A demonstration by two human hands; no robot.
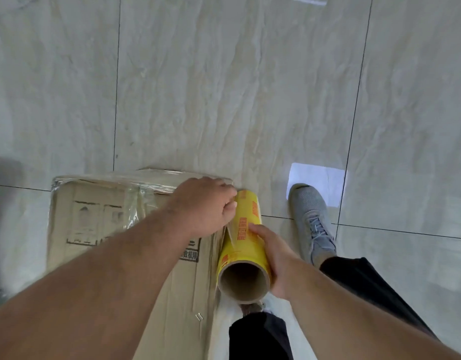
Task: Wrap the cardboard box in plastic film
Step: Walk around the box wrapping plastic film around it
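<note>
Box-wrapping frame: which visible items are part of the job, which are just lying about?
In the job:
- cardboard box, film already over its far end
- yellow film roll, gripped by the right hand
- left hand, pressing on the box beside the roll

Lying about:
- white paper sheet on the tiled floor, partly under a grey shoe

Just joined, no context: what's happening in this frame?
A person is wrapping a brown cardboard box on the tiled floor in clear plastic film. The right hand holds the yellow film roll against the box's right side. The left hand rests on the box beside the roll. Film already covers the box's far end.
</note>
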